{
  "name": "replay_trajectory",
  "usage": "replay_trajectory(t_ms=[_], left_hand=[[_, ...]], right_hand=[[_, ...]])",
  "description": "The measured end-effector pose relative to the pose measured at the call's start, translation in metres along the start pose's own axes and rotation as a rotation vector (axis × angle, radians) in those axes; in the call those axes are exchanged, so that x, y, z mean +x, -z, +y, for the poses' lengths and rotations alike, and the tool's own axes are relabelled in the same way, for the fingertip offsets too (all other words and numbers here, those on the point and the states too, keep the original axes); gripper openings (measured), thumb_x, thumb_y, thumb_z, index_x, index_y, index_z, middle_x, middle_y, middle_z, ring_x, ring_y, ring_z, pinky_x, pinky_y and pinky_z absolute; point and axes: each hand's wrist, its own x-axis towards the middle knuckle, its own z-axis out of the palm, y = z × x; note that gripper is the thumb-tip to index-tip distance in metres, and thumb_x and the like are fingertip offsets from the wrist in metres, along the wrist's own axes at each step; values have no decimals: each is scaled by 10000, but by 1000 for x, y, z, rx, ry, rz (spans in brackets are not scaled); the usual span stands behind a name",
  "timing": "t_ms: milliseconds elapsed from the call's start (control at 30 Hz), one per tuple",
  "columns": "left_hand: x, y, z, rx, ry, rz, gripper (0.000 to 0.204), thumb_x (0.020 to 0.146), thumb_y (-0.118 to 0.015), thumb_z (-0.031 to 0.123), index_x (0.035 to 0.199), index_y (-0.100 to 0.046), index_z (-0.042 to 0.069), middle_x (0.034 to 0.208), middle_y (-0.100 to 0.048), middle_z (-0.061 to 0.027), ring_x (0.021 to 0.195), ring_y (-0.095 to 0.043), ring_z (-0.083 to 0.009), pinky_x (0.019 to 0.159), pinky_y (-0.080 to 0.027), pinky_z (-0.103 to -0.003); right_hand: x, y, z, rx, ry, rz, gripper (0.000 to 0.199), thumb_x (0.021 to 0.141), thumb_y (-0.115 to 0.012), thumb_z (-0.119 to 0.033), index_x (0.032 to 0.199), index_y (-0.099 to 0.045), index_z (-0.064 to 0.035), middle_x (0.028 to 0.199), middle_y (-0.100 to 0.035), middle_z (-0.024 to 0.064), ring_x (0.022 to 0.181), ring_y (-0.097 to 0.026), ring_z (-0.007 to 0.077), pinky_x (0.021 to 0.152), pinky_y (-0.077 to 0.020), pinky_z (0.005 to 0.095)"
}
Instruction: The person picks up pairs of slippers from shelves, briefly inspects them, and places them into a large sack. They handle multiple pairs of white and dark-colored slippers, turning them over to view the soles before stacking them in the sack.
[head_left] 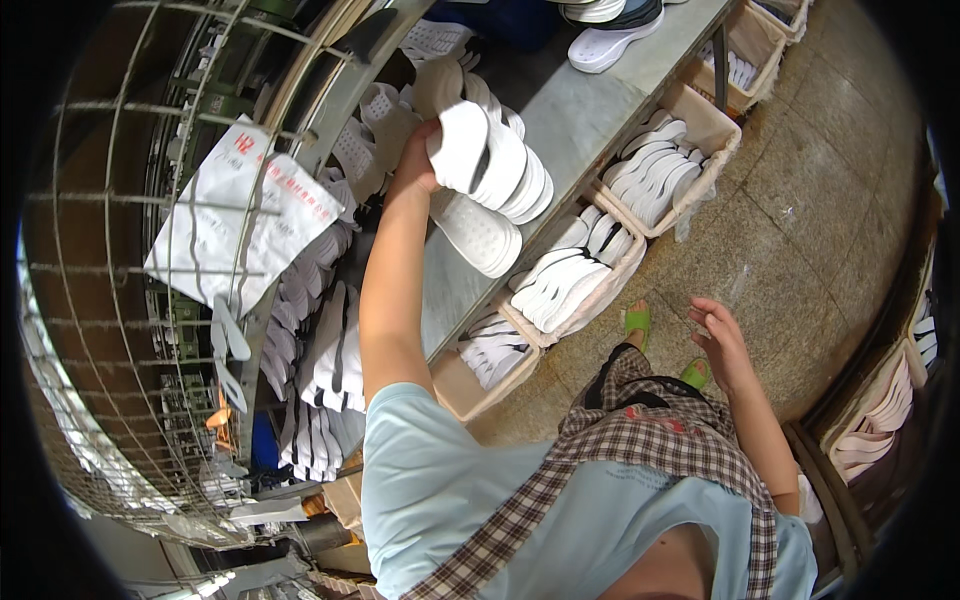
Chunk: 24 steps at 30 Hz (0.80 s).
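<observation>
"Where is the stack of white soles [490, 165]?"

"Over the tabletop [590, 105]. The left hand [415, 160] is closed on its left side. I can't tell if it rests on anything."

"And the right hand [722, 340]?"

"It's well apart from the other one. It holds nothing, its fingers bend a little, and it's over the floor [800, 190]."

"How do you hold a stack like that well?"

"I'd squeeze evenly. The soles fan out, so the far ones might slip. The right hand could help at that end."

"What about edges?"

"The tabletop's long edge is near the stack's right side. Bins [455, 385] with more soles stand along it, so watch their rims. On the left, soles with holes [350, 150] crowd in, and a wire cage [120, 190] is past them. The right side has more room."
</observation>
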Motion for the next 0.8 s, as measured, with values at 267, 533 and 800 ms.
replay_trajectory(t_ms=[267,533,800], left_hand=[[34,27,-24,-33,486,-177,439,874,-472,377,1209,-524,97,1183,-574,-105,1083,-545,-334,852,-369,-660],[104,55,16,419,-10,141,537,794,-673,306,1229,-503,40,1146,-572,-97,977,-591,-272,743,-471,-346],[278,35,29,-3,208,99,647,838,-604,355,1331,-334,35,1318,-364,-227,1153,-447,-366,808,-472,-421]], right_hand=[[29,-4,9,99,-71,78,336,878,-558,-353,1136,-535,-138,1193,-511,-14,1077,-477,120,844,-373,288],[72,-16,13,96,-112,135,279,873,-570,-334,1069,-567,-136,1084,-565,-33,999,-515,99,795,-384,266],[94,-12,17,214,-123,466,234,890,-552,-341,1024,-576,-151,1057,-588,-30,904,-541,81,750,-409,248]])
